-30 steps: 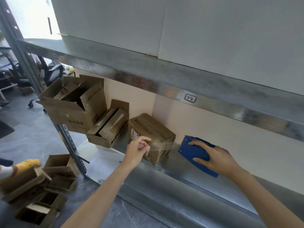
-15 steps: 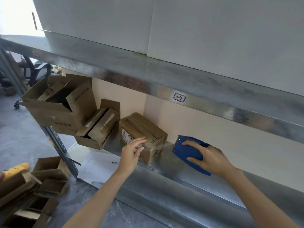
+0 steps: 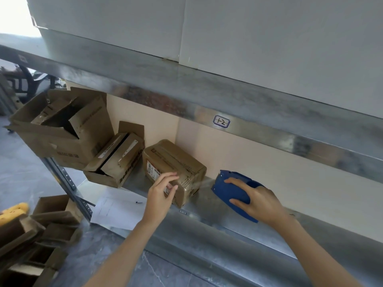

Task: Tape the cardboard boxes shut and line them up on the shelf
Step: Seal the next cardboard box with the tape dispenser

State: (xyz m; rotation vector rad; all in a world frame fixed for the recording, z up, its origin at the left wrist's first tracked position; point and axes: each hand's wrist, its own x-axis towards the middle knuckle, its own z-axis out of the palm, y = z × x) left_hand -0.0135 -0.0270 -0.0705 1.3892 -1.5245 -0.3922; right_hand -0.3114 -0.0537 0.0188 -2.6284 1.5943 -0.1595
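Head view: taped box (image 3: 176,162) at shelf (image 3: 207,212) edge, tape dispenser (image 3: 228,189) near.

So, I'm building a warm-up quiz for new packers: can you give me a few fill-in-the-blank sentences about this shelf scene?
1. The right hand holds a ___ tape dispenser.
2. The left hand touches the taped box, which stands ___ the dispenser and the half-open box.
3. The largest box, at the left end of the shelf, has its flaps ___.
4. The label above the boxes reads ___.

Missing words: blue; between; open; 1-2.
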